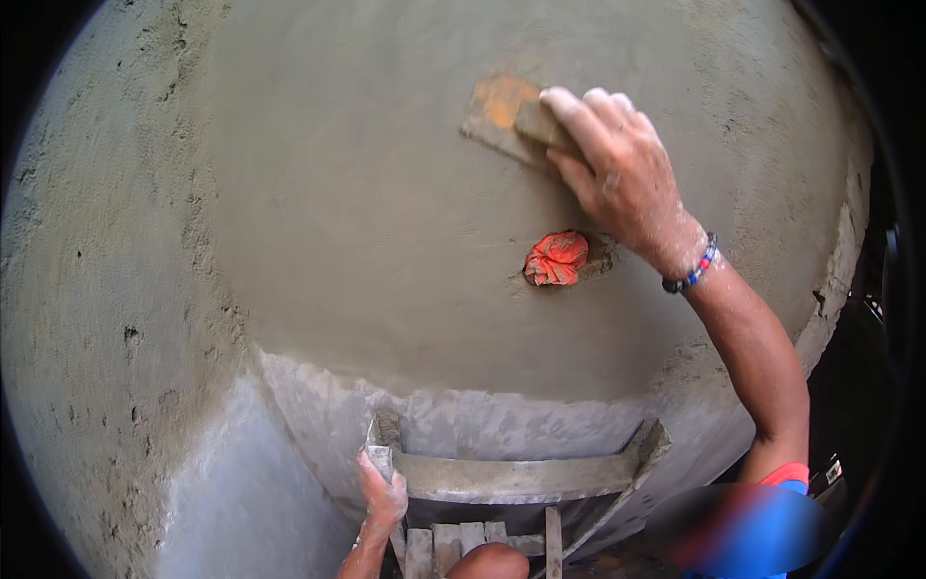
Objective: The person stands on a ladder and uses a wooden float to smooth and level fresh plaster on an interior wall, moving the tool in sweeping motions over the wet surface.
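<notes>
In the upper middle my right hand [617, 179], dusted with pale cement, is closed on a flat plastering float [497, 116] with an orange patch, held against the grey plastered wall [376, 193]. Below it, a crumpled orange-red wad [557, 258] sits in a hole in the plaster. Low in the middle my left hand [381, 487] grips the upper left end of a grey, cement-coated wooden ladder [516, 475]. Part of what its fingers wrap round is hard to make out.
A rough plastered face [106, 251] curves along the left, above a smoother pale lower section [236, 492]. Wooden slats [449, 545] and a bare knee [487, 565] show at the bottom. The wall's broken edge [830, 299] borders a dark space at right. Blurred blue and red fill the lower right.
</notes>
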Demonstrator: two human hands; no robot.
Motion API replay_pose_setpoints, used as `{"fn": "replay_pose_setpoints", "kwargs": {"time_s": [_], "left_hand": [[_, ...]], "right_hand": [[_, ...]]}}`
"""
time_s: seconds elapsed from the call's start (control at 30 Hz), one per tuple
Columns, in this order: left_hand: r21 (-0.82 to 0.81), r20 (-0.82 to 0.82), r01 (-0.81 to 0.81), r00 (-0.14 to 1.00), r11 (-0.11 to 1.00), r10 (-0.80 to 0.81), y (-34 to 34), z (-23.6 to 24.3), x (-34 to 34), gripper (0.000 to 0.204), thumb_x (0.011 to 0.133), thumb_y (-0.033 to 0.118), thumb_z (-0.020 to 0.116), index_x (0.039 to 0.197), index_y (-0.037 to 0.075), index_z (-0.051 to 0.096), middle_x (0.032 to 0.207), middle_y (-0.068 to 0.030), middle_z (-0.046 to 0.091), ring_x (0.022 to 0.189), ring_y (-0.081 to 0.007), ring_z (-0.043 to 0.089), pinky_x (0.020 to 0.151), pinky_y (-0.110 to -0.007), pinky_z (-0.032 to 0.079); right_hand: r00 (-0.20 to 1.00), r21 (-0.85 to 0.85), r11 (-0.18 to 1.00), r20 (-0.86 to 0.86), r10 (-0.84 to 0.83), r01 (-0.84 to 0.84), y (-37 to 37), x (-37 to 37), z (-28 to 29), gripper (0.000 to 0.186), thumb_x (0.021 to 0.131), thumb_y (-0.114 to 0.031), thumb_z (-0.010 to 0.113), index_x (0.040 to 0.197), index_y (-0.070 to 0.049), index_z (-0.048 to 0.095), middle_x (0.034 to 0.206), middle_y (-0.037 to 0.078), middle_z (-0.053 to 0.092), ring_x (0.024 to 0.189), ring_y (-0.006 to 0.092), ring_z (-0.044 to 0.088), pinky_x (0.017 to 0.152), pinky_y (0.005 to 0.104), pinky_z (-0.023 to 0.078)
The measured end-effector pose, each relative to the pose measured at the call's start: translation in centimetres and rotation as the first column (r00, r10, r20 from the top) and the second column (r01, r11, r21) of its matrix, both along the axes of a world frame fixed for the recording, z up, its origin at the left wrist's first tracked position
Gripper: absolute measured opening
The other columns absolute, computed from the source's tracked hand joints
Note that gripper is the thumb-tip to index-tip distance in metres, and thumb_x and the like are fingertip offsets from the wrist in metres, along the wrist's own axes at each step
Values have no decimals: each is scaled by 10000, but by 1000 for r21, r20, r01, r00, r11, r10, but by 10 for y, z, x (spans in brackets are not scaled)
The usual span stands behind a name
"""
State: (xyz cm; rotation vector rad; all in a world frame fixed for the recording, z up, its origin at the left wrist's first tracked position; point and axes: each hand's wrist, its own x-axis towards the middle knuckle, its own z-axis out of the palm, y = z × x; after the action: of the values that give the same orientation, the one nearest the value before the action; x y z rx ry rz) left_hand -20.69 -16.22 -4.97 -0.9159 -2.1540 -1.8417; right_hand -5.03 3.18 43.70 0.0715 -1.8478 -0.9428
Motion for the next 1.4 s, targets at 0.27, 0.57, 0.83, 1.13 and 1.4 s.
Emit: {"fn": "replay_pose_setpoints", "kwargs": {"time_s": [0.27,0.57,0.83,1.13,1.4], "left_hand": [[8,-89,-22,996,1000,22,12,-13,4,738,732,-11,566,1419,-87,309,1282,-307,474,1221,-458,474,1074,-485,354],[-15,-76,-31,997,999,30,15,-7,7,746,703,-2,588,1397,-93,330,1266,-309,475,1196,-482,474,1056,-510,359],[11,70,-21,997,1000,20,2,-1,-2,748,711,11,607,1395,-95,323,1288,-320,473,1214,-486,459,1058,-529,349],[-77,113,9,994,997,0,3,-4,3,756,714,26,632,1398,-82,328,1301,-320,471,1229,-481,458,1069,-521,351],[14,21,42,999,999,-42,0,-4,-6,744,717,32,640,1392,-79,346,1323,-311,465,1241,-479,451,1085,-519,339]], "right_hand": [[992,50,999,-127,22,-16,14,14,22,466,822,-127,709,1260,-92,556,965,86,553,898,281,549,779,392,464],[913,-29,996,-398,-91,86,46,42,79,446,907,-216,643,1318,-59,570,1096,183,652,986,351,632,888,432,514],[981,191,980,191,23,-61,-35,-65,-7,317,822,-52,623,1133,-103,590,891,52,571,857,232,573,716,359,468],[868,-102,980,-487,100,-170,-46,-88,132,262,883,-222,638,1053,-23,646,1042,199,668,1030,365,626,889,464,493],[985,146,975,60,162,-169,-123,-233,5,115,852,-137,615,946,-80,649,938,78,652,947,227,629,762,344,481]]}}
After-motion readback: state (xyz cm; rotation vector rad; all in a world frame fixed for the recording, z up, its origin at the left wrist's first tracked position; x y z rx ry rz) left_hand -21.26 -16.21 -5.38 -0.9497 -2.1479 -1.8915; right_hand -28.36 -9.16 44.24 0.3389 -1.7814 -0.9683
